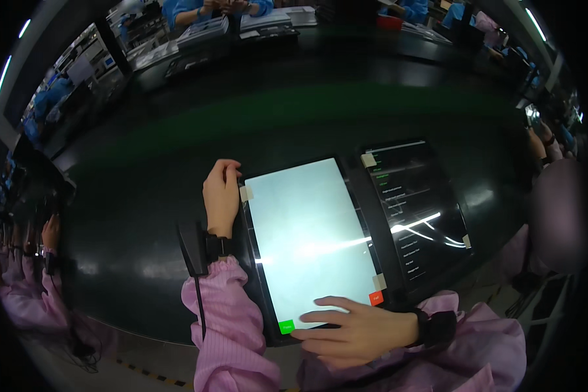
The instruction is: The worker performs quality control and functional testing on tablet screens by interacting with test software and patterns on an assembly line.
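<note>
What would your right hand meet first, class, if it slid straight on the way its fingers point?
The right hand would first meet the green square at the bright tablet's lower left corner; whether the fingertips already touch the screen is unclear.

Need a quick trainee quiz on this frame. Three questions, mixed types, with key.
1. True or false: the dark-screened tablet lies to the right of the white-screened tablet.
2. Which edge of the white-screened tablet is the right hand at?
A) the edge farthest from the wearer
B) the edge nearest the wearer
C) the left edge
3. Fill in: the coloured square at the white screen's lower left corner is ___.

Key: 1 true; 2 B; 3 green.
</note>
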Available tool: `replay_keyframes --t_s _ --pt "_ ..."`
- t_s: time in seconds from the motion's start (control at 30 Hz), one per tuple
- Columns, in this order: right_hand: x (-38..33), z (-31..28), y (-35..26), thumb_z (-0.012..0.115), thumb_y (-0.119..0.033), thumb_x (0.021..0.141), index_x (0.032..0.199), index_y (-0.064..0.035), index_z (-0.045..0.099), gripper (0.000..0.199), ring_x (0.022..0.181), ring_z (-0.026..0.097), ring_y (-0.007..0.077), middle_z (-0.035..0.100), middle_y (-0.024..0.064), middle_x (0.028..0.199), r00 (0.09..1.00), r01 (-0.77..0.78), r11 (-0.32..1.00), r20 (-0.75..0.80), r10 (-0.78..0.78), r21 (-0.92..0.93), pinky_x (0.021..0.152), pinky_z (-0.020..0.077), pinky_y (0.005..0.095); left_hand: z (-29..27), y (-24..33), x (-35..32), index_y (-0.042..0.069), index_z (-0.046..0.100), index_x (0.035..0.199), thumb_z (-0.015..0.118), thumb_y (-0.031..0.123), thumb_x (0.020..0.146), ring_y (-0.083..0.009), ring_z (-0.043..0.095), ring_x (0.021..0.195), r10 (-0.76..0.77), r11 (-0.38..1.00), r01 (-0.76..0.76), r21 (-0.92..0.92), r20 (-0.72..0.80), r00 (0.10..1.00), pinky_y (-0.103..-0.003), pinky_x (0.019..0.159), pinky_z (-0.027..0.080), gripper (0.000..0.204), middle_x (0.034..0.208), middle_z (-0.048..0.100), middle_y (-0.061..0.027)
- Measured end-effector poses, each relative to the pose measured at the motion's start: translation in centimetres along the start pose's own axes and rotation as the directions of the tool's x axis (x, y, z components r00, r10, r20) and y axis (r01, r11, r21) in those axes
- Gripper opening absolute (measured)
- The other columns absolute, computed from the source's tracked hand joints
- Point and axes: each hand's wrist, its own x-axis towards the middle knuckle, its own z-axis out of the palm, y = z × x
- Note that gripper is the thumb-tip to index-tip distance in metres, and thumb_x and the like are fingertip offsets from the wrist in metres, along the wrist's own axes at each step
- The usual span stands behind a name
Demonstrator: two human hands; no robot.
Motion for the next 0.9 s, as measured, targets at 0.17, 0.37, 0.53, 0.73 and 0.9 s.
replay_keyframes --t_s 0.17,0.37,0.53,0.73,0.9 --pt "-3.5 -4.4 3.8 0.063 -0.007 0.074 0.116 -0.0067 0.057 0.043 0.109 0.049 0.0353 0.053 0.0179 0.116 0.827 -0.534 0.845 -0.230 0.512 -0.038 0.092 0.0426 0.0429 -1.7 -4.7 -6.0 0.001 0.059 0.099 0.044 0.015 0.093 -0.0181 0.060 0.076 -0.144 0.988 0.138 -0.066 -0.100 0.985 -0.029 0.070 0.046 0.021 0.084 0.063 -0.0121" --pt "-6.3 -6.1 9.2 0.051 -0.003 0.081 0.107 -0.0031 0.057 0.026 0.123 0.042 0.0332 0.058 0.0150 0.112 0.705 -0.685 0.728 -0.281 0.651 -0.032 0.099 0.0372 0.0438 -5.6 -6.0 -16.4 0.001 0.047 0.121 0.044 0.008 0.084 -0.0163 0.051 0.099 -0.506 0.748 0.431 -0.505 -0.012 0.863 -0.027 0.088 0.040 0.037 0.110 0.055 -0.0097" --pt "-6.9 -7.1 7.9 0.051 -0.002 0.080 0.104 -0.0042 0.060 0.026 0.121 0.042 0.0345 0.053 0.0180 0.118 0.636 -0.752 0.656 -0.327 0.699 -0.060 0.099 0.0369 0.0434 -3.7 -4.4 -18.9 0.003 0.035 0.131 0.049 0.001 0.074 -0.0220 0.041 0.118 -0.520 0.620 0.483 -0.618 0.138 0.843 -0.032 0.099 0.036 0.059 0.127 0.043 -0.0141" --pt "-7.6 -8.7 7.1 0.051 -0.004 0.079 0.104 -0.0039 0.060 0.026 0.117 0.044 0.0353 0.053 0.0184 0.117 0.614 -0.775 0.627 -0.330 0.717 -0.081 0.099 0.0364 0.0440 -1.7 -3.7 -19.0 0.006 0.032 0.133 0.055 -0.004 0.070 -0.0204 0.042 0.112 -0.467 0.601 0.483 -0.637 0.211 0.859 -0.030 0.088 0.042 0.068 0.130 0.037 -0.0140" --pt "-6.5 -7.8 7.8 0.051 -0.005 0.080 0.099 -0.0034 0.059 0.021 0.113 0.047 0.0331 0.057 0.0169 0.109 0.718 -0.696 0.690 -0.222 0.660 -0.200 0.094 0.0391 0.0437 -3.6 -3.0 -20.0 0.009 0.028 0.137 0.056 -0.004 0.068 -0.0226 0.039 0.118 -0.466 0.691 0.494 -0.527 0.196 0.862 -0.032 0.092 0.039 0.075 0.132 0.036 -0.0147"
